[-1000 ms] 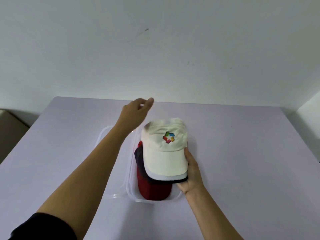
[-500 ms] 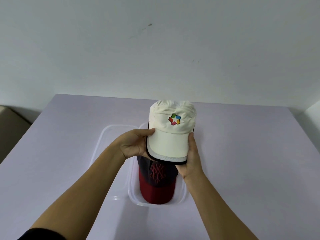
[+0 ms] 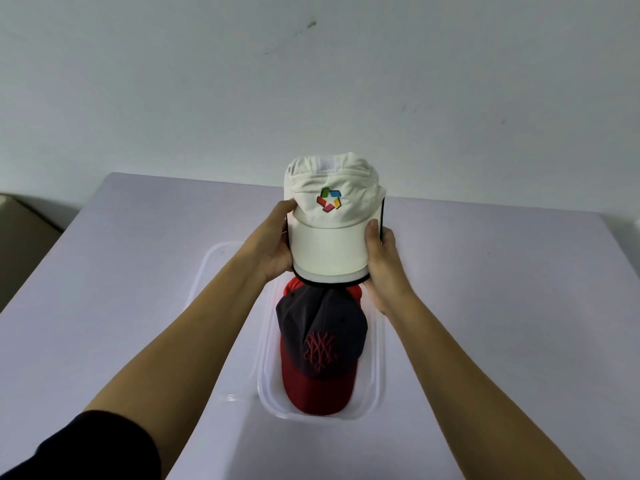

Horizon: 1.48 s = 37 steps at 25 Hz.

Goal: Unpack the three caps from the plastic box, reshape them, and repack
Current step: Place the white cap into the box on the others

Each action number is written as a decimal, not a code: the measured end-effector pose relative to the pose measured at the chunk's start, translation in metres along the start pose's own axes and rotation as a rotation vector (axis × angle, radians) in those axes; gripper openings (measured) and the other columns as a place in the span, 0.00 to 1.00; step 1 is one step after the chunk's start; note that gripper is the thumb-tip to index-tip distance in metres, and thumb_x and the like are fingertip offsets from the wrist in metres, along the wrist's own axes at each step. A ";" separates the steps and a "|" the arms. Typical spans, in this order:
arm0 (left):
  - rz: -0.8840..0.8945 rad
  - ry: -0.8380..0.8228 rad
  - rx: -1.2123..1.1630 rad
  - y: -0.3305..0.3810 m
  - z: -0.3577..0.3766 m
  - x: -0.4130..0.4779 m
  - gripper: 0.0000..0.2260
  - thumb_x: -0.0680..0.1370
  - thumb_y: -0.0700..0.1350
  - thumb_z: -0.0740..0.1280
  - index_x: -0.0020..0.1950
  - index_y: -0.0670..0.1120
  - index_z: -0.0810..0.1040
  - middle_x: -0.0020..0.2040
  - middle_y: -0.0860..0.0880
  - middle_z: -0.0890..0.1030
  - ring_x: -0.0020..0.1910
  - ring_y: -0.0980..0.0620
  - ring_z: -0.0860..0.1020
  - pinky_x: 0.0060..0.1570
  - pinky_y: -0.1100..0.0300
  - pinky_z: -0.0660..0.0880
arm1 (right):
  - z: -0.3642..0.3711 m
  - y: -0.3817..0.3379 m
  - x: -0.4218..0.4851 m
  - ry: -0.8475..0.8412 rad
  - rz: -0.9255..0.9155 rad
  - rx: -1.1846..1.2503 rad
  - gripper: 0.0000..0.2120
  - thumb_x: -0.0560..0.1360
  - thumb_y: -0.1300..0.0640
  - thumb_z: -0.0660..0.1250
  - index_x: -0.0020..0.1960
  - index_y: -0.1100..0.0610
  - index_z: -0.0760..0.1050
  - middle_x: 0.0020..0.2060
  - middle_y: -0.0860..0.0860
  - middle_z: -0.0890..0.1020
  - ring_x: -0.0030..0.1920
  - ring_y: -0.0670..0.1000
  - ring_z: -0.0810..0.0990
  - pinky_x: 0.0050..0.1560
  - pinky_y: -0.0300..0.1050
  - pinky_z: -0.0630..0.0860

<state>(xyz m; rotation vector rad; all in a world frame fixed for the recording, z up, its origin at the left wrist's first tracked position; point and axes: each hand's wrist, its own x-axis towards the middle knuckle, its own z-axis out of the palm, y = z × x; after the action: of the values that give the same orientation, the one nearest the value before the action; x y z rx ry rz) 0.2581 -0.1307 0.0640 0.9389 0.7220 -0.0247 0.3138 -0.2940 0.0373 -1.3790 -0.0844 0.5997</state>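
Hands [image 3: 277,249] gripping white cap [image 3: 329,233] edges, above box [image 3: 377,372]

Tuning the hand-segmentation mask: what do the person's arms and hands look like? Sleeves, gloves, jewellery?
Both are bare: the left hand and right hand show no gloves, rings or watch. The left forearm is bare up to a black sleeve at the lower left corner. The right forearm is bare to the frame edge; no sleeve shows.

Both hands hold a white cap [image 3: 329,216] above the clear plastic box [image 3: 378,358]: the left hand [image 3: 277,247] grips its left side, the right hand [image 3: 381,261] its right. In the box, near the table's [image 3: 502,306] middle, lies a navy cap [image 3: 322,334] on a red cap [image 3: 317,393].
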 end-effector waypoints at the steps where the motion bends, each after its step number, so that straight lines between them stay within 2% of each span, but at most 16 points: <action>1: 0.020 -0.010 0.034 0.003 0.001 0.004 0.22 0.76 0.54 0.62 0.64 0.43 0.75 0.56 0.46 0.81 0.54 0.44 0.79 0.50 0.48 0.74 | -0.003 -0.001 0.006 -0.022 0.011 -0.021 0.21 0.77 0.40 0.56 0.63 0.53 0.65 0.58 0.49 0.77 0.57 0.48 0.78 0.57 0.49 0.77; 5: 0.077 -0.026 0.125 0.018 -0.003 0.025 0.22 0.76 0.55 0.58 0.65 0.45 0.75 0.59 0.45 0.81 0.56 0.42 0.79 0.54 0.45 0.74 | -0.022 0.012 0.024 -0.028 0.130 -0.053 0.23 0.80 0.41 0.48 0.69 0.51 0.64 0.65 0.50 0.72 0.65 0.52 0.71 0.68 0.53 0.67; 6: 0.082 -0.015 0.121 0.022 -0.005 0.029 0.23 0.76 0.55 0.58 0.66 0.45 0.75 0.60 0.45 0.81 0.56 0.42 0.79 0.53 0.45 0.74 | -0.026 0.020 0.025 -0.014 0.172 -0.159 0.20 0.81 0.44 0.49 0.69 0.53 0.63 0.65 0.52 0.72 0.66 0.54 0.70 0.68 0.53 0.65; 8: 0.074 0.016 0.111 0.026 -0.010 0.039 0.23 0.76 0.54 0.57 0.66 0.45 0.75 0.60 0.44 0.81 0.54 0.43 0.79 0.51 0.46 0.73 | -0.031 0.034 0.020 -0.113 0.220 -0.561 0.20 0.81 0.47 0.52 0.70 0.54 0.61 0.68 0.54 0.70 0.68 0.54 0.69 0.67 0.50 0.65; 10: 0.060 0.034 0.108 0.025 -0.015 0.049 0.23 0.76 0.54 0.57 0.66 0.44 0.75 0.60 0.44 0.80 0.55 0.42 0.79 0.53 0.46 0.73 | -0.026 0.043 0.018 -0.251 0.262 -0.828 0.30 0.78 0.40 0.55 0.74 0.53 0.54 0.73 0.53 0.62 0.71 0.54 0.65 0.67 0.49 0.63; 12: 0.047 0.052 0.094 0.020 -0.019 0.057 0.24 0.75 0.54 0.57 0.66 0.44 0.74 0.61 0.44 0.80 0.58 0.42 0.78 0.55 0.45 0.73 | -0.023 0.049 0.019 -0.350 0.296 -0.867 0.40 0.73 0.33 0.60 0.76 0.50 0.48 0.76 0.52 0.57 0.73 0.55 0.60 0.69 0.52 0.62; 14: 0.049 0.054 0.069 0.014 -0.022 0.062 0.23 0.75 0.53 0.57 0.67 0.45 0.74 0.61 0.45 0.80 0.57 0.43 0.79 0.50 0.48 0.76 | -0.023 0.056 0.022 -0.408 0.299 -0.918 0.48 0.67 0.33 0.68 0.76 0.47 0.45 0.76 0.52 0.55 0.74 0.56 0.59 0.70 0.54 0.62; 16: 0.093 0.052 0.023 0.008 -0.026 0.068 0.23 0.75 0.52 0.57 0.67 0.45 0.74 0.61 0.45 0.80 0.56 0.44 0.80 0.47 0.50 0.78 | -0.025 0.062 0.021 -0.431 0.262 -1.013 0.51 0.64 0.35 0.72 0.75 0.46 0.46 0.75 0.52 0.55 0.73 0.56 0.60 0.70 0.56 0.64; 18: 0.190 0.054 -0.051 0.002 -0.028 0.075 0.23 0.74 0.50 0.57 0.66 0.43 0.74 0.62 0.43 0.80 0.59 0.43 0.79 0.54 0.49 0.77 | -0.028 0.065 0.017 -0.432 0.159 -1.072 0.49 0.64 0.35 0.72 0.74 0.45 0.48 0.74 0.51 0.57 0.72 0.55 0.62 0.69 0.56 0.66; 21: 0.390 0.122 -0.132 -0.004 -0.026 0.083 0.18 0.71 0.48 0.58 0.54 0.42 0.79 0.51 0.44 0.82 0.53 0.46 0.79 0.54 0.53 0.75 | -0.032 0.065 0.007 -0.447 0.010 -1.083 0.46 0.65 0.36 0.71 0.74 0.42 0.49 0.73 0.48 0.57 0.71 0.52 0.63 0.69 0.55 0.66; 24: 0.462 0.185 -0.031 -0.013 -0.019 0.090 0.13 0.65 0.51 0.62 0.41 0.43 0.75 0.41 0.45 0.75 0.45 0.49 0.73 0.47 0.55 0.69 | -0.034 0.067 -0.001 -0.445 -0.054 -1.103 0.45 0.65 0.35 0.70 0.73 0.40 0.49 0.72 0.46 0.58 0.70 0.52 0.64 0.69 0.54 0.67; 27: 0.393 0.186 0.087 -0.028 -0.021 0.100 0.16 0.62 0.55 0.63 0.39 0.44 0.72 0.42 0.45 0.72 0.46 0.49 0.70 0.48 0.52 0.67 | -0.036 0.067 -0.007 -0.432 -0.099 -1.106 0.45 0.65 0.33 0.69 0.73 0.40 0.49 0.71 0.44 0.58 0.68 0.51 0.66 0.67 0.53 0.70; 30: 0.286 0.153 0.161 -0.045 -0.024 0.102 0.18 0.63 0.56 0.63 0.42 0.42 0.75 0.43 0.43 0.76 0.46 0.48 0.74 0.49 0.52 0.70 | -0.038 0.068 -0.015 -0.423 -0.137 -1.092 0.44 0.65 0.34 0.69 0.73 0.39 0.49 0.71 0.43 0.58 0.68 0.50 0.66 0.66 0.53 0.70; 32: 0.209 0.074 0.142 -0.052 -0.023 0.098 0.17 0.69 0.54 0.60 0.44 0.42 0.79 0.42 0.45 0.82 0.44 0.48 0.79 0.47 0.56 0.74 | -0.039 0.067 -0.018 -0.418 -0.153 -1.075 0.43 0.65 0.34 0.69 0.72 0.39 0.49 0.71 0.42 0.57 0.68 0.49 0.65 0.67 0.53 0.68; 35: 0.090 -0.019 0.146 -0.055 -0.027 0.095 0.20 0.76 0.50 0.54 0.55 0.42 0.80 0.47 0.44 0.84 0.47 0.47 0.82 0.42 0.56 0.79 | -0.039 0.066 -0.022 -0.424 -0.192 -1.059 0.42 0.67 0.35 0.69 0.73 0.40 0.50 0.71 0.40 0.56 0.70 0.46 0.62 0.70 0.50 0.66; 37: 0.019 -0.054 0.153 -0.053 -0.031 0.094 0.22 0.74 0.51 0.55 0.61 0.41 0.78 0.55 0.40 0.82 0.53 0.41 0.80 0.48 0.48 0.80 | -0.040 0.068 -0.025 -0.420 -0.209 -1.059 0.41 0.68 0.36 0.68 0.73 0.41 0.50 0.72 0.40 0.56 0.70 0.45 0.61 0.71 0.48 0.65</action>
<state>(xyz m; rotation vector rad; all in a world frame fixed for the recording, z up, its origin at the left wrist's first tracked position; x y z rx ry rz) 0.2962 -0.1129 -0.0403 1.0875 0.6674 -0.0894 0.2851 -0.3363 -0.0275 -2.1889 -0.9877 0.6875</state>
